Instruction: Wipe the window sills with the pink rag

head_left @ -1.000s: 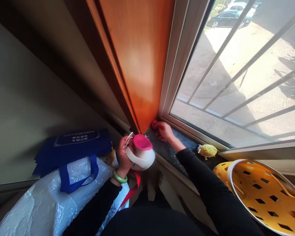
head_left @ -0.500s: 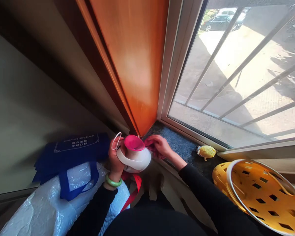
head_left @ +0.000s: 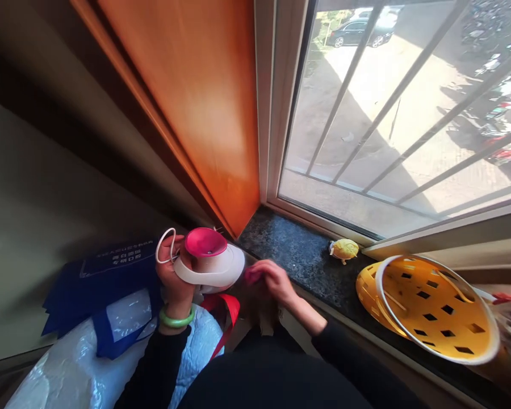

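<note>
Pink-and-white object [head_left: 207, 262] held near a windowsill [head_left: 292, 243]

The left hand [head_left: 174, 282] curls its fingers closed around the object's left side. Just right of the object, the right hand [head_left: 276, 281] grips a blurred pink cloth [head_left: 252, 274] between bent fingers.

Your left hand [head_left: 175, 278] holds a white-and-pink item [head_left: 215, 266] (a white cord [head_left: 158, 250] loops beside it); your right hand [head_left: 276, 282] grips a blurred pink cloth [head_left: 252, 274] nearby.
</note>
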Action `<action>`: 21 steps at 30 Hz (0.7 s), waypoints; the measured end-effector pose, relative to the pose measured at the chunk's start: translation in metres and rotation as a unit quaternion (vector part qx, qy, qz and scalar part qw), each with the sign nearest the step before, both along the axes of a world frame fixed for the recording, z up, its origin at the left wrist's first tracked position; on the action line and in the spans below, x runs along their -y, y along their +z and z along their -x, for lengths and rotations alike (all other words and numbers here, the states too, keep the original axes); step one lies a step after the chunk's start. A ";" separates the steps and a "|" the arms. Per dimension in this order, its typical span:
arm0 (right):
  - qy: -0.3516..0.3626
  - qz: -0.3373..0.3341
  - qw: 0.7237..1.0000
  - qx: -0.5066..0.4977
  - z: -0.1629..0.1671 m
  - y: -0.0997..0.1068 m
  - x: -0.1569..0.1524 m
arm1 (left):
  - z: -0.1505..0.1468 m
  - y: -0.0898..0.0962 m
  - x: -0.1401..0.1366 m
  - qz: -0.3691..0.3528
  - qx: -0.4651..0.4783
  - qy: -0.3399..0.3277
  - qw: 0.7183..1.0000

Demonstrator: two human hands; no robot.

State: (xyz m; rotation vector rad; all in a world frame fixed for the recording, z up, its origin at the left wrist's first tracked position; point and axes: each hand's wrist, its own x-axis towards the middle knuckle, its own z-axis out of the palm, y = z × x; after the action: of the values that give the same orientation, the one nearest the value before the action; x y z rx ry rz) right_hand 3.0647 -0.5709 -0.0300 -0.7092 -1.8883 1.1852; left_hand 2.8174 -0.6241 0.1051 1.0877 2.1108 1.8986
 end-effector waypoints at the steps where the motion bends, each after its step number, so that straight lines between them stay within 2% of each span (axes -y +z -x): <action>1: -0.083 0.016 0.996 -0.006 -0.024 -0.001 0.008 | 0.000 0.000 0.000 -0.007 0.000 0.003 1.000; 3: -0.233 -0.011 0.971 0.059 -0.072 -0.006 0.017 | -0.003 0.000 -0.001 -0.021 0.010 0.004 1.000; 4: -0.265 -0.043 0.956 0.117 -0.091 -0.011 0.019 | -0.006 -0.001 -0.001 -0.020 0.018 0.000 1.000; 6: -0.271 -0.111 0.929 0.226 -0.109 -0.020 0.018 | -0.011 -0.003 -0.001 -0.019 0.032 -0.009 0.999; 8: -0.246 -0.152 0.912 0.290 -0.095 -0.025 0.008 | -0.016 -0.005 -0.001 -0.021 0.038 -0.015 0.999; 10: -0.212 -0.168 0.912 0.309 -0.054 -0.025 -0.009 | -0.018 -0.006 -0.001 -0.020 0.042 -0.018 0.999; 13: -0.120 -0.164 0.939 0.277 0.023 -0.019 -0.037 | -0.017 0.000 0.000 -0.019 0.033 -0.008 0.999; 15: -0.074 -0.147 0.959 0.230 0.060 -0.016 -0.046 | -0.013 0.006 0.000 -0.024 0.013 0.004 1.000; 18: 0.022 -0.120 0.981 0.148 0.067 -0.012 -0.036 | -0.006 0.016 0.002 -0.030 -0.015 0.014 0.999; 20: 0.089 -0.079 0.989 0.087 0.045 -0.006 -0.021 | -0.002 0.019 0.003 -0.030 -0.018 0.018 0.999; 21: 0.092 -0.046 0.993 0.053 0.030 -0.001 -0.014 | -0.001 0.019 0.003 -0.031 -0.016 0.020 0.999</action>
State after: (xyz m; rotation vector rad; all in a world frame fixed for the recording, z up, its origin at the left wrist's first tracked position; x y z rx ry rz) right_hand 3.0350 -0.5574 -0.0306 -0.5678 -2.1209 1.1827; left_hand 2.8180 -0.6274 0.1239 1.1033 2.1187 1.9902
